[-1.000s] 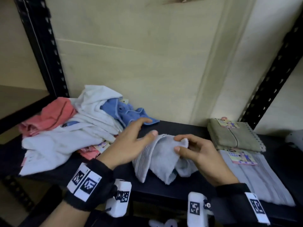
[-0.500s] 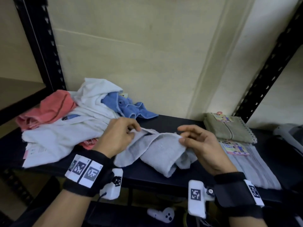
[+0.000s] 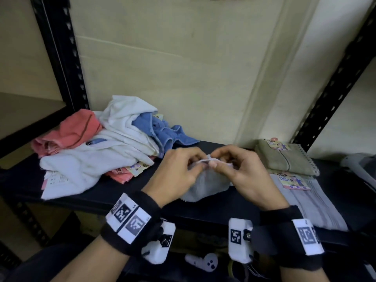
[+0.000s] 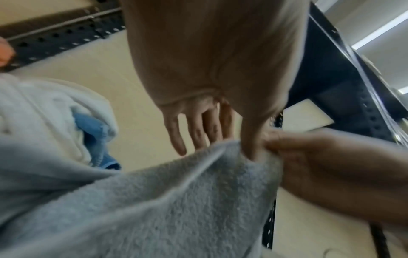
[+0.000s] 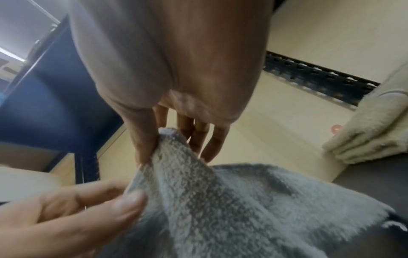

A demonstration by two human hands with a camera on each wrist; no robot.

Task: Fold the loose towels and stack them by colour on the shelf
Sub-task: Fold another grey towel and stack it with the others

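Note:
A small grey towel [image 3: 205, 185] hangs between my two hands over the middle of the black shelf [image 3: 223, 208]. My left hand [image 3: 179, 169] and right hand [image 3: 234, 169] meet at its top edge, each pinching the cloth between thumb and fingers. The left wrist view shows my thumb pressed into the grey towel [image 4: 176, 200] edge with the other fingers extended. In the right wrist view my thumb and fingers pinch a corner of the grey towel [image 5: 209, 200]. A loose heap of white [image 3: 97, 159], blue [image 3: 162, 131] and pink towels [image 3: 75, 129] lies at the left.
At the right lie a folded olive towel [image 3: 284, 159] and, in front of it, a flat grey towel [image 3: 313, 202], both with paper labels. Black perforated uprights [image 3: 61, 53] frame the shelf, with a beige wall behind. A white controller [image 3: 203, 262] lies below the shelf.
My hands have come together: half a second ago they held the towel spread apart, now both pinch its top edge side by side and the cloth hangs bunched below.

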